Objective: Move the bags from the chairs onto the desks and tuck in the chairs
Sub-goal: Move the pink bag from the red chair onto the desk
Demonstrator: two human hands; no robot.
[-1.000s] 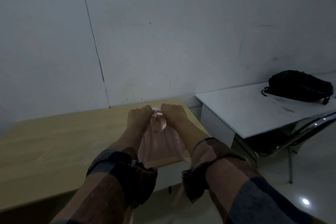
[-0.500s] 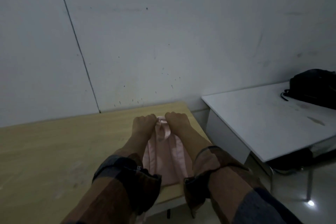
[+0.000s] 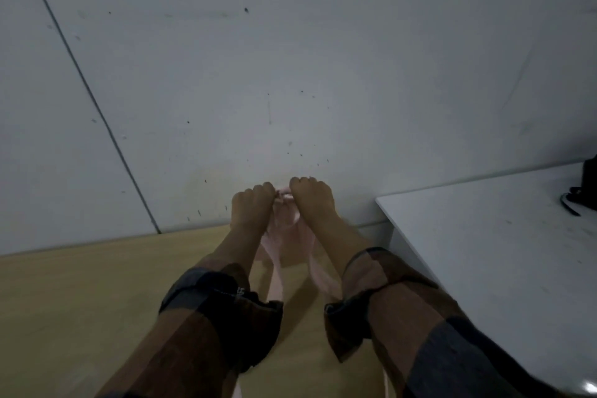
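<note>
Pink bag [image 3: 290,236] over wooden desk [image 3: 80,300]

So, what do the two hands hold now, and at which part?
Both the left hand and the right hand grip the pink bag by its top, above the wooden desk.

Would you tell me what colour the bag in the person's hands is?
Pale pink; the bag shows best in the head view, the only one given.
</note>
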